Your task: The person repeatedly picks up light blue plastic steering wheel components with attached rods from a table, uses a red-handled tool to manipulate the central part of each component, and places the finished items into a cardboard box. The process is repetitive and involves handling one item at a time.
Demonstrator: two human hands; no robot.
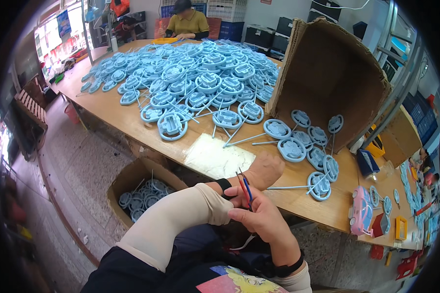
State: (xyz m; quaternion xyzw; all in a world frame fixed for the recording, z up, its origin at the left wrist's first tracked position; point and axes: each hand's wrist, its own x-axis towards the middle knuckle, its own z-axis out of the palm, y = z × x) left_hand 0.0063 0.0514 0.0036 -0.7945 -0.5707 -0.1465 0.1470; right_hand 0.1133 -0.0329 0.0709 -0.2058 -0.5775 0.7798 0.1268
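Observation:
My left hand (266, 170) rests over the table's front edge with its fingers curled under; whether anything is inside them is hidden. Around its wrist is a black band (224, 186), beside a bunched beige sleeve (183, 215). Across that wrist, my right hand (261, 215) is closed on a slim tool with red and blue handles (246, 192), its thin tips pointing up. Right fingertips reach the left wristband and sleeve cuff. Just beyond lies a pale, shiny sheet (217, 157). To the right, light-blue toy steering wheels (292, 149) with thin sticks lie scattered.
A large heap of the blue wheels (205, 80) covers the table's middle. An open cardboard box (327, 73) lies on its side at right. Another box (120, 188) below the edge holds more wheels. A pink toy car (361, 210) stands at right; a person (188, 22) sits opposite.

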